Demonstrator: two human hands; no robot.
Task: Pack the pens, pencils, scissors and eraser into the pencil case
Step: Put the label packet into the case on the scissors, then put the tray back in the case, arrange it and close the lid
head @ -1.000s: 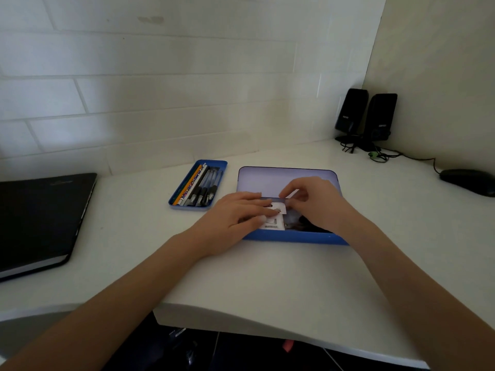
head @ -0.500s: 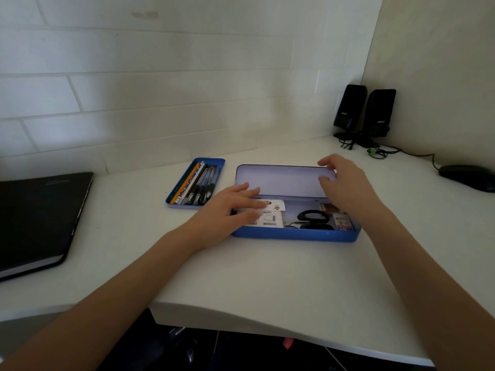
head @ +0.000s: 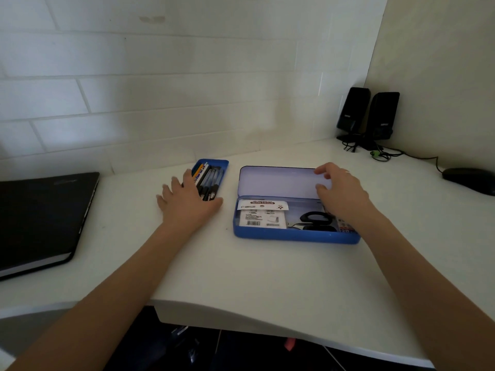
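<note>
Beside left hand (head: 187, 202), perhaps touching: pens (head: 210, 180).

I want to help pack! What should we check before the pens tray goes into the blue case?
1. Pencil case lid open: ok, the right hand is at the lid's edge.
2. Scissors in the case: ok.
3. Sticky notes pack lying flat: ok.
4. Pens tray still outside the case: not ok; the left hand is on its near end.
5. Firm grip on the tray: cannot tell.
6. Eraser packed: cannot tell; something sits under the right wrist, mostly hidden.
</note>
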